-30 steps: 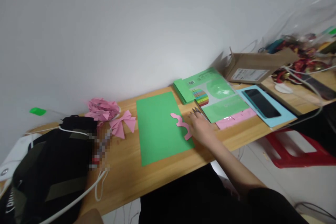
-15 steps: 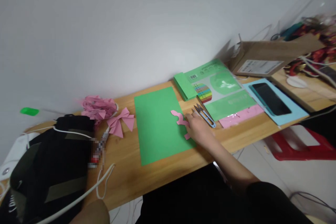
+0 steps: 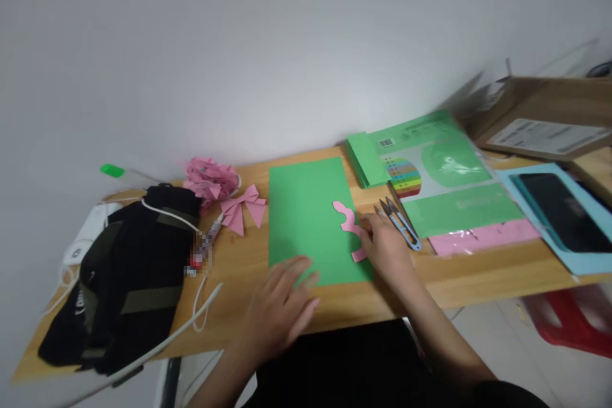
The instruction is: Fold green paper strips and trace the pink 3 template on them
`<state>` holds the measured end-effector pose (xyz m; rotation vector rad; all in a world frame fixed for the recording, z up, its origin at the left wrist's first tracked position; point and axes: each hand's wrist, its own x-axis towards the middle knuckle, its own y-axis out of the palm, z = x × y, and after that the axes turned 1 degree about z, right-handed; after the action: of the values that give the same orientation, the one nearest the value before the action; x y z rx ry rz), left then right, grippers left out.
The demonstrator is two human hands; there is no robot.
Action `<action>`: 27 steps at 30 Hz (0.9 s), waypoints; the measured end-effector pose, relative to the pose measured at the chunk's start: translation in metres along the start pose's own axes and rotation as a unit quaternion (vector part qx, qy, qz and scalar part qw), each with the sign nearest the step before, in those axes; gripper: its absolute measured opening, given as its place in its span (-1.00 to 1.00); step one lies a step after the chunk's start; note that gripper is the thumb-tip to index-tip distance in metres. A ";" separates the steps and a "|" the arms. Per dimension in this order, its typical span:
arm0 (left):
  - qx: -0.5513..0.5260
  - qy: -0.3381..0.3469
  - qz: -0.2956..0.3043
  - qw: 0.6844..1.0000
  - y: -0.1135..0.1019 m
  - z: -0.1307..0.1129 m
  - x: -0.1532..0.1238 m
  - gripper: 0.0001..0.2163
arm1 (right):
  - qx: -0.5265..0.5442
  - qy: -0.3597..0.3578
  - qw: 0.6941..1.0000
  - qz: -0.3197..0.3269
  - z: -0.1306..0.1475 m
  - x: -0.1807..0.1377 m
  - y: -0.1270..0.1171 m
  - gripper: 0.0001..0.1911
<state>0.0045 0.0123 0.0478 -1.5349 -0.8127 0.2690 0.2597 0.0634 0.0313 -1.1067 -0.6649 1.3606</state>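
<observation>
A green paper sheet (image 3: 306,217) lies flat on the wooden table. Along its right edge is a wavy pink paper cutout (image 3: 350,222). My right hand (image 3: 386,247) is closed at the cutout's right side, its fingers bent on the paper and hiding part of it. My left hand (image 3: 283,306), slightly blurred, has its fingers spread at the sheet's front edge; whether it touches the paper I cannot tell. Blue thread snips (image 3: 401,224) lie just right of my right hand. On the left rests a folded pink paper bow (image 3: 243,209).
Behind the bow sits a crumpled pink bundle (image 3: 210,180). A black bag (image 3: 143,268) and white cable (image 3: 191,319) occupy the left. To the right are folded green paper (image 3: 366,159), a paper pack (image 3: 454,172), a phone (image 3: 567,210) and a cardboard box (image 3: 549,115).
My left hand has come in from the lower left to the sheet's front edge. My right hand stays at the pink cutout. The view has turned, shifting the table scene.
</observation>
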 end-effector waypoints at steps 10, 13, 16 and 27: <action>0.032 -0.035 0.148 0.988 0.020 0.020 0.003 -0.67 | -0.062 -0.068 0.996 0.005 0.004 0.002 -0.007 -0.59; 0.028 -0.038 0.186 0.982 0.021 0.015 0.014 -0.68 | -0.106 -0.069 0.992 0.027 0.011 0.007 -0.013 -0.62; 0.009 -0.041 0.211 0.977 0.021 0.014 0.021 -0.68 | -0.117 -0.070 0.990 0.033 0.013 0.011 -0.015 -0.67; -0.091 -0.243 0.165 0.952 0.003 0.038 0.005 -0.56 | -0.047 -0.059 0.997 -0.030 -0.022 0.016 -0.013 -0.82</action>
<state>-0.0143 0.0452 0.0403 -1.8079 -0.9777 0.8651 0.2874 0.0758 0.0306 -1.0784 -0.8504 1.3624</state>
